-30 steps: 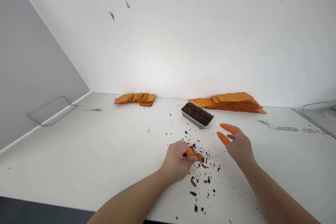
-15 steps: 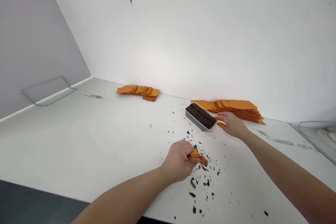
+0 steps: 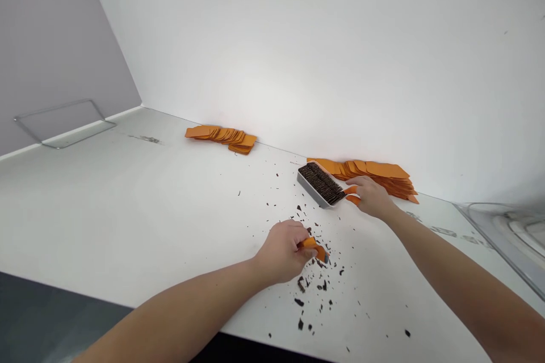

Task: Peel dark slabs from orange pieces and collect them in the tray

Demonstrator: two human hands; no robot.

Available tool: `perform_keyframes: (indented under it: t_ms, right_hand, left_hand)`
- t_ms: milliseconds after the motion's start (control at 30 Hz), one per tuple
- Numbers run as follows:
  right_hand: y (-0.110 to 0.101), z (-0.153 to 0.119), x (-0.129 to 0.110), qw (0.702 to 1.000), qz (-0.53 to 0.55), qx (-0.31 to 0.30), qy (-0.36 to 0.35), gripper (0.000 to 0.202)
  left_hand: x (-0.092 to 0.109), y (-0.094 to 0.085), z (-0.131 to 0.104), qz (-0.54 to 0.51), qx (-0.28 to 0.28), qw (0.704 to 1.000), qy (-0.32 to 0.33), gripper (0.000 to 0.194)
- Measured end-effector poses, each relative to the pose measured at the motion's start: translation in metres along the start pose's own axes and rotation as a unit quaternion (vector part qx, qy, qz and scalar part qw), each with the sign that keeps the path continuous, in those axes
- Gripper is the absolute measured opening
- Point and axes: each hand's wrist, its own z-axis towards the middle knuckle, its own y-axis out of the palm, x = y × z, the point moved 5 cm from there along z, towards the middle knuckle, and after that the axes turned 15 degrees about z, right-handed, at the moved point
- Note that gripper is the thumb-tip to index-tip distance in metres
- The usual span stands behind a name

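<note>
Strips (image 3: 319,181), dark and upright, pack a tray (image 3: 312,194) right of the frame's centre, presumably on edge so each separates easily. At its near right end, the right hand (image 3: 374,198) holds two orange-tipped fingers slightly parted; whether they pinch a strip, I cannot tell. Lower centre, the left hand (image 3: 281,252) pinches an orange piece (image 3: 321,254), its grey end free, likely for access. Dark flakes (image 3: 299,302) lie around and below. Behind, two orange stacks (image 3: 385,170) (image 3: 221,135) line the wall (image 3: 276,68), probably leaving working room.

White wall (image 3: 272,62), grey side panel (image 3: 46,34), smudged white tabletop (image 3: 128,204).
</note>
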Motion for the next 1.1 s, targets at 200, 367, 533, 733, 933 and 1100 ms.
perform_keyframes:
  t_ms: [200,367,533,733,933,1100]
  right_hand:
    - [-0.008,0.010,-0.004,0.998,0.023,-0.060,-0.021,0.013]
    - [-0.010,0.016,-0.006,0.995,0.034,-0.098,-0.008,0.012]
    - [-0.010,0.021,-0.007,0.991,0.046,-0.127,0.002,0.009]
    - [-0.022,0.024,-0.011,0.991,0.058,-0.123,0.011,0.010]
    - [-0.051,0.019,0.002,0.994,0.067,-0.083,0.030,0.012]
    - [-0.083,-0.012,-0.005,0.981,0.166,0.062,0.073,0.012]
  left_hand:
    - [-0.001,0.001,0.000,0.007,0.004,1.000,0.006,0.033]
    - [-0.003,-0.001,0.002,0.011,0.012,1.000,0.002,0.034]
    - [-0.003,-0.001,0.002,0.003,0.021,1.000,0.016,0.035]
    - [-0.004,0.000,0.002,0.001,0.030,0.999,0.023,0.035]
    - [-0.003,-0.002,0.002,0.002,0.029,0.999,0.025,0.033]
    - [-0.001,-0.004,0.002,0.003,0.040,0.999,0.025,0.033]
